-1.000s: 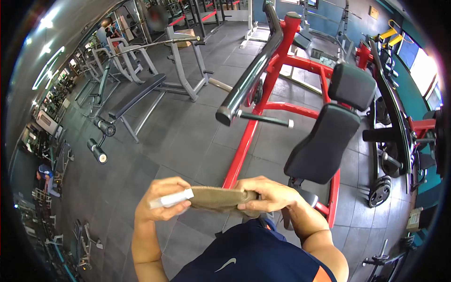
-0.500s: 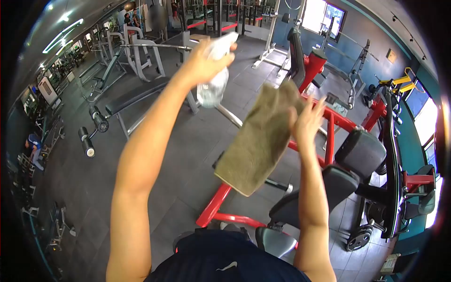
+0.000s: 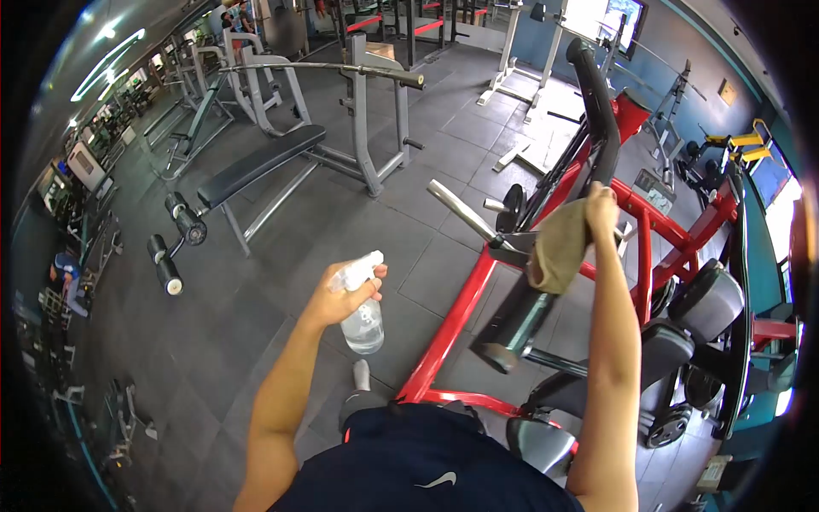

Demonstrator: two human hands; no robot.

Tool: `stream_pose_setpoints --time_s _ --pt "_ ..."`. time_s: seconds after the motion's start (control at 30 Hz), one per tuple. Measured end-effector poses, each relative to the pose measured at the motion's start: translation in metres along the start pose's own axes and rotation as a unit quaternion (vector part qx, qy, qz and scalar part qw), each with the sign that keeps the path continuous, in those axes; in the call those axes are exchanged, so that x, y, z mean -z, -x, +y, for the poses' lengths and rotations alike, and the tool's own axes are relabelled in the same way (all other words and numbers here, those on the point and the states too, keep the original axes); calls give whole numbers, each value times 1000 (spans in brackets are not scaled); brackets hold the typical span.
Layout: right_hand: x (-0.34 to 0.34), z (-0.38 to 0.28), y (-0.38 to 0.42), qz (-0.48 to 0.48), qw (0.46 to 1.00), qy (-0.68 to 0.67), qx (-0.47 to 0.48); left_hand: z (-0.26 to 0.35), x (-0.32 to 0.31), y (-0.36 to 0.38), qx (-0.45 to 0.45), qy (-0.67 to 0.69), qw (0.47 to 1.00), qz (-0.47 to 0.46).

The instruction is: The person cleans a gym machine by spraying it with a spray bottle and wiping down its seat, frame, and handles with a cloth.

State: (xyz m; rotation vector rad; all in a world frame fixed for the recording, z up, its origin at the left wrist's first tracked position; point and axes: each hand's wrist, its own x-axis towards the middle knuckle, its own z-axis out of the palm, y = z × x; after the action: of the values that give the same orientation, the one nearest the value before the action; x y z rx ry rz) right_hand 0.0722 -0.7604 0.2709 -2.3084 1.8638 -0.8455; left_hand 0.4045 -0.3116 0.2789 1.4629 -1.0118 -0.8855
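My left hand [image 3: 341, 294] is closed around the neck of a clear spray bottle [image 3: 363, 328] with a white trigger head, held upright over the floor. The bottle is partly filled with clear liquid. Further right, my right hand [image 3: 602, 209] grips an olive-brown cloth [image 3: 559, 247]. The cloth drapes over a black padded bar [image 3: 516, 328] of a red-framed exercise machine [image 3: 456, 316]. Above my right hand the machine's black upper arm [image 3: 597, 107] rises. My right fingers are wrapped over the cloth's edge and partly hidden.
A weight bench [image 3: 264, 171] with a barbell [image 3: 341, 70] on its rack stands ahead on the left. Padded seats [image 3: 670, 346] and a weight plate [image 3: 668, 425] are at the right. Other people [image 3: 68, 271] are in the background.
My left hand has lowered the spray bottle from high up to near my body. My right hand has brought the hanging cloth onto the machine's padded bar, and the view has shifted.
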Motion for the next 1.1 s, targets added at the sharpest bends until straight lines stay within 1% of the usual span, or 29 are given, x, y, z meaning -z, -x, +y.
stream_pose_setpoints --time_s 0.03,0.07,0.1,0.13,0.17,0.2,0.23,0.27,0.3,0.4,0.43,0.47,0.53,0.6,0.67,0.7,0.73,0.8,0.83,0.9,0.93,0.97,1.0,1.03,1.07,1.1 --pt "10 -9 14 48 988 -113 -94 -12 17 -2 11 9 1000 -1" --pt "13 -16 32 82 967 -205 -124 -27 36 -4 22 19 1000 -1" --pt "4 -2 43 85 955 -251 -134 -44 58 -4 15 42 999 -8" --pt "27 -3 80 -3 874 -478 -84 -70 79 -4 -11 54 998 0" --pt "66 -35 128 -121 731 -659 -130 -81 101 -1 10 67 998 7" --pt "80 -36 159 -188 792 -578 -59 -93 120 6 33 84 996 15" --pt "95 -37 189 -238 838 -491 24 -108 139 13 65 97 993 17" --pt "88 -27 209 -258 846 -466 -30 -124 159 17 95 105 990 16" --pt "87 -38 222 -201 871 -445 -55 -139 177 20 105 98 990 10" --pt "79 -75 206 -78 944 -294 -127 -163 215 18 165 97 981 -27" --pt "70 -63 194 -45 981 -100 -159 -164 220 16 178 103 978 -32" --pt "55 -57 177 -13 980 92 -177 -164 226 13 186 107 976 -30" --pt "71 -94 162 34 970 189 -147 -163 233 2 188 91 977 -52" --pt "95 -98 141 11 962 192 -195 -179 243 -13 182 65 978 -76" --pt "142 -116 129 132 967 131 -173 -166 244 -27 165 72 982 -53" --pt "160 -104 119 236 956 149 -94 -162 245 -33 159 77 983 -46" --pt "177 -94 111 335 928 164 -15 -163 248 -38 159 61 984 -56" --pt "213 -124 114 288 931 200 -103 -168 250 -49 164 29 983 -80" --pt "216 -141 118 276 948 154 -35 -166 250 -53 169 33 982 -73" --pt "198 -203 135 121 976 155 -90 -163 244 -54 185 41 978 -83" --pt "191 -228 142 46 976 165 -133 -174 244 -55 153 90 980 -93" --pt "171 -231 145 -37 969 184 -157 -170 240 -53 173 93 977 -78" --pt "137 -226 153 -43 963 211 -163 -178 238 -57 181 78 977 -76" --pt "98 -192 165 -95 961 235 -112 -172 234 -59 188 79 976 -70" --pt "64 -178 179 -21 950 293 -102 -182 232 -63 207 80 974 -55" --pt "61 -192 179 -62 931 347 -98 -190 231 -70 213 62 973 -60"
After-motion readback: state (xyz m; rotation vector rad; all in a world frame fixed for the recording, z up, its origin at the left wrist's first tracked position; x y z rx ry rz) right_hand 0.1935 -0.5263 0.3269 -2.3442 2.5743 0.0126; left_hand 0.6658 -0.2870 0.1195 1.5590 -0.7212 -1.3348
